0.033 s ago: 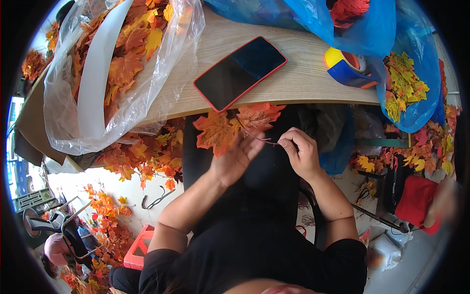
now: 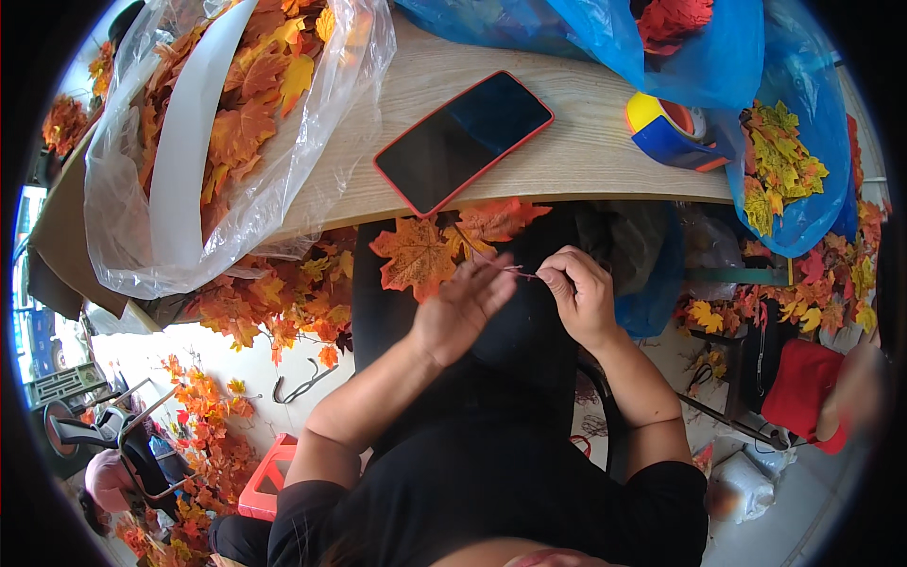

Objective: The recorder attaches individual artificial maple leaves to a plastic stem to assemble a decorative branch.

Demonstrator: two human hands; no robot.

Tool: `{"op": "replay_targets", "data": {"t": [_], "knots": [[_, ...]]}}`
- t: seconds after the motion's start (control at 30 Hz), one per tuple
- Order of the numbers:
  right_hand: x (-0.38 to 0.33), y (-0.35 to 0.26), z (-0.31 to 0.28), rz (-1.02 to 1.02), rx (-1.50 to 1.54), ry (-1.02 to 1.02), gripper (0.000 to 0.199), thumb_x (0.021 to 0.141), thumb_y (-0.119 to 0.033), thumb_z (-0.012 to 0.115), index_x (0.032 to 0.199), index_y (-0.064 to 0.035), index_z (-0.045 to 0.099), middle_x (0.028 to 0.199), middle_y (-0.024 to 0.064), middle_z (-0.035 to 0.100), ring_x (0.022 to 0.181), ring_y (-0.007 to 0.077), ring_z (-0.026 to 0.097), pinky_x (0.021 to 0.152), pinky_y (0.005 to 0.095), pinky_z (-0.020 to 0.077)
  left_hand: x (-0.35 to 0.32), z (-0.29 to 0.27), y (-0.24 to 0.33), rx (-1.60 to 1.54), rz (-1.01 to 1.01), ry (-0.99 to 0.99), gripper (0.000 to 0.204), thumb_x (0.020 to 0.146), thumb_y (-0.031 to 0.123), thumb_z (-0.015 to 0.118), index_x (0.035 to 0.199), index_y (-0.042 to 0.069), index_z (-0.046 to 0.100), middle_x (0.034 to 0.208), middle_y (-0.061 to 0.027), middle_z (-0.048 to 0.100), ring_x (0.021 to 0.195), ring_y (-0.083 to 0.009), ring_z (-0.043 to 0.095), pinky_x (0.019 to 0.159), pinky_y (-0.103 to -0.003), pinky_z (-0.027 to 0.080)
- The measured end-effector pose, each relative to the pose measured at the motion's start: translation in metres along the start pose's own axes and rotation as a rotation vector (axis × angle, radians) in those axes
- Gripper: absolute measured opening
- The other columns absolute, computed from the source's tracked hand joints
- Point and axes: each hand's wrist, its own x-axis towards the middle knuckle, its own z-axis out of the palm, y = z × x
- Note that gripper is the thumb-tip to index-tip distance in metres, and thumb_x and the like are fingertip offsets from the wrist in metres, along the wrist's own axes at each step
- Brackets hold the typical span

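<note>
An artificial maple leaf sprig (image 2: pixel 416 256), orange with a thin purplish stem, hangs just in front of the table edge above my lap. My right hand (image 2: pixel 579 289) is closed in a pinch on the stem's end. Beside the stem, my left hand (image 2: pixel 461 307) has its fingers stretched out and slightly apart, palm turned up. The stem runs by its fingertips; whether the thumb touches it I cannot tell. The leaves lie beyond the left fingers, one larger at the left and another at the right, partly under the table edge.
On the wooden table (image 2: pixel 586 156) lie a phone (image 2: pixel 463 142) with a red case, a tape roll (image 2: pixel 675 132), a clear bag of orange leaves (image 2: pixel 250 123) and blue bags (image 2: pixel 704 66). Leaf garlands (image 2: pixel 208 425) hang at the left, near a red plastic stool (image 2: pixel 267 482).
My left fingers have shifted slightly and spread from the stem. The orange leaves have turned a little, the larger one moving left. The right hand stays in place.
</note>
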Motion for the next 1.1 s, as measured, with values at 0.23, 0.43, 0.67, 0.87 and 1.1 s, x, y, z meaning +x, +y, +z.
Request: {"op": "replay_targets", "data": {"t": [0.23, 0.43, 0.67, 0.87, 1.1], "knots": [[-0.007, -0.012, 0.008, 0.097, -0.057, 0.025, 0.013, 0.086, -0.013, 0.063, 0.082, -0.0013, 0.057, 0.073, 0.0109, 0.055, 0.066, 0.0308, 0.056, 0.058, 0.0372, 0.0437, -0.004, 0.001, -0.017, 0.660, 0.280, 0.077, 0.022, 0.095, 0.012, 0.054, 0.115, 0.003, 0.052, 0.107, -0.0086, 0.062, 0.100, -0.0182, 0.060, 0.091, -0.032, 0.047], [0.028, -0.037, -0.027, -0.138, -0.099, 0.081, 0.012, 0.085, -0.012, 0.065, 0.088, -0.0009, 0.060, 0.081, 0.0102, 0.060, 0.075, 0.0241, 0.060, 0.070, 0.0285, 0.0472, -0.001, 0.010, -0.007, 0.492, 0.278, 0.039, 0.011, 0.098, 0.019, 0.048, 0.098, 0.008, 0.051, 0.098, -0.0088, 0.064, 0.096, -0.0196, 0.063, 0.078, -0.027, 0.048], [0.179, -0.006, -0.178, -0.112, -0.140, 0.563, 0.018, 0.092, -0.013, 0.057, 0.103, -0.0006, 0.063, 0.092, 0.0062, 0.066, 0.082, 0.0121, 0.063, 0.073, 0.0244, 0.0498, -0.007, 0.007, -0.002, 0.552, 0.154, 0.036, 0.015, 0.099, 0.022, 0.046, 0.096, 0.008, 0.051, 0.089, -0.0067, 0.061, 0.084, -0.0176, 0.062, 0.077, -0.031, 0.049], [0.299, 0.098, -0.231, -0.097, -0.928, 0.432, 0.016, 0.081, -0.009, 0.062, 0.094, -0.0095, 0.071, 0.085, 0.0089, 0.069, 0.079, 0.0223, 0.066, 0.069, 0.0356, 0.0533, -0.003, 0.008, 0.002, 0.571, 0.189, 0.052, 0.016, 0.098, 0.023, 0.049, 0.095, 0.007, 0.052, 0.088, -0.0067, 0.063, 0.081, -0.0174, 0.063, 0.070, -0.027, 0.049], [0.294, 0.043, -0.209, 0.555, -0.692, -0.297, 0.016, 0.077, -0.007, 0.065, 0.091, -0.0019, 0.071, 0.082, 0.0087, 0.068, 0.069, 0.0206, 0.064, 0.055, 0.0359, 0.0492, -0.009, 0.007, 0.010, 0.591, 0.239, 0.076, 0.015, 0.098, 0.021, 0.048, 0.095, 0.007, 0.052, 0.088, -0.0082, 0.063, 0.081, -0.0187, 0.063, 0.068, -0.030, 0.049]]}}
